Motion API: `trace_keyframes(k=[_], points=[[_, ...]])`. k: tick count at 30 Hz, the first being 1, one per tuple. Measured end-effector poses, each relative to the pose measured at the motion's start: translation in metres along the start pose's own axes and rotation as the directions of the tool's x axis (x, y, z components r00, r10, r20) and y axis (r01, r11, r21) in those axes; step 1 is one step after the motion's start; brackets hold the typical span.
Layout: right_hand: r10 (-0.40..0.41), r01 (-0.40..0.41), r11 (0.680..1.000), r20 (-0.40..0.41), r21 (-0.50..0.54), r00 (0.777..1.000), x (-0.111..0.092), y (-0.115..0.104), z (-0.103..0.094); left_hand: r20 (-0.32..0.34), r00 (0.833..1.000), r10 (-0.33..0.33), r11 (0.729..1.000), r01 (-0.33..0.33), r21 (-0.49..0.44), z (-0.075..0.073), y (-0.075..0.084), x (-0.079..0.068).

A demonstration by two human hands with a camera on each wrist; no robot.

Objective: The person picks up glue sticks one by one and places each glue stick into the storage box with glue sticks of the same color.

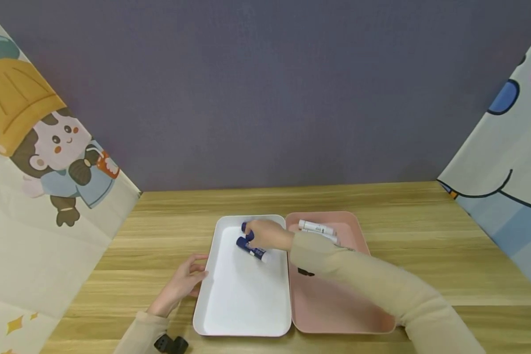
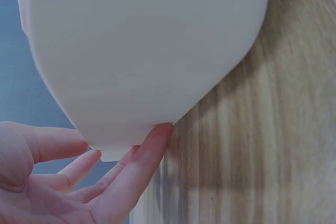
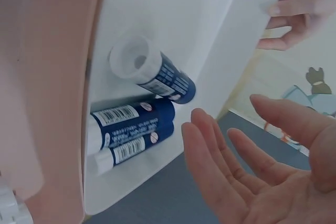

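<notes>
Three blue glue sticks with white ends lie in the white tray (image 1: 243, 300). In the right wrist view, one glue stick (image 3: 176, 83) is angled with its white end toward the camera, and a second glue stick (image 3: 123, 120) lies beside a third glue stick (image 3: 135, 149). My right hand (image 1: 265, 233) is over the tray's far part, fingers relaxed and apart, close to the glue sticks with nothing in its grasp. At the tray's left side, my left hand (image 1: 188, 278) touches the outer wall with extended fingertips (image 2: 161, 132).
A pink tray (image 1: 336, 312) stands against the white tray's right side. White sticks (image 1: 317, 227) lie at its far end, partly hidden by my right sleeve (image 1: 358, 273). The wooden table (image 1: 172, 211) meets a dark grey panel (image 1: 265, 123) behind; printed cloths hang on both sides.
</notes>
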State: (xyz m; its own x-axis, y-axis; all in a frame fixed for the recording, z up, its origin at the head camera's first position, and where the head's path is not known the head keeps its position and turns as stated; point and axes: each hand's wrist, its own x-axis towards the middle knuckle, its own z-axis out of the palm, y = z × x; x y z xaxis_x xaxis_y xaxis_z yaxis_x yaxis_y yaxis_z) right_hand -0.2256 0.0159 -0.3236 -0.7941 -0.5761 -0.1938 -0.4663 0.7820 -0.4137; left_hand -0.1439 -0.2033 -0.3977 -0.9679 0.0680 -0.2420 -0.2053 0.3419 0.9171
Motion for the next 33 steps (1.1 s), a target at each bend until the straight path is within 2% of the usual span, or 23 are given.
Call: trace_keyframes(k=[8, 13, 16, 27, 33], points=[[-0.022, 0.026, 0.997, -0.052, 0.070, 0.998, -0.020, 0.011, -0.011, -0.001, 1.000, -0.003, 1.000, 0.003, 0.002, 0.000, -0.004, -0.001], [0.018, -0.010, 0.985, -0.043, 0.172, 0.999, -0.038, 0.026, -0.024, 0.004, 1.000, 0.001, 1.000, -0.001, -0.021, 0.000, -0.004, -0.002], [0.027, -0.013, 0.978, -0.065, 0.210, 0.998, -0.051, 0.037, -0.032, 0.007, 1.000, 0.002, 1.000, -0.002, -0.026, -0.001, -0.004, -0.002], [0.044, -0.009, 0.982, -0.182, 0.186, 0.982, -0.096, 0.077, -0.059, 0.009, 1.000, 0.013, 1.000, -0.013, -0.028, 0.000, -0.002, -0.002], [0.028, 0.011, 0.981, -0.195, 0.196, 0.980, -0.117, 0.092, -0.066, 0.012, 1.000, 0.011, 0.999, -0.011, -0.032, 0.000, 0.000, -0.001]])
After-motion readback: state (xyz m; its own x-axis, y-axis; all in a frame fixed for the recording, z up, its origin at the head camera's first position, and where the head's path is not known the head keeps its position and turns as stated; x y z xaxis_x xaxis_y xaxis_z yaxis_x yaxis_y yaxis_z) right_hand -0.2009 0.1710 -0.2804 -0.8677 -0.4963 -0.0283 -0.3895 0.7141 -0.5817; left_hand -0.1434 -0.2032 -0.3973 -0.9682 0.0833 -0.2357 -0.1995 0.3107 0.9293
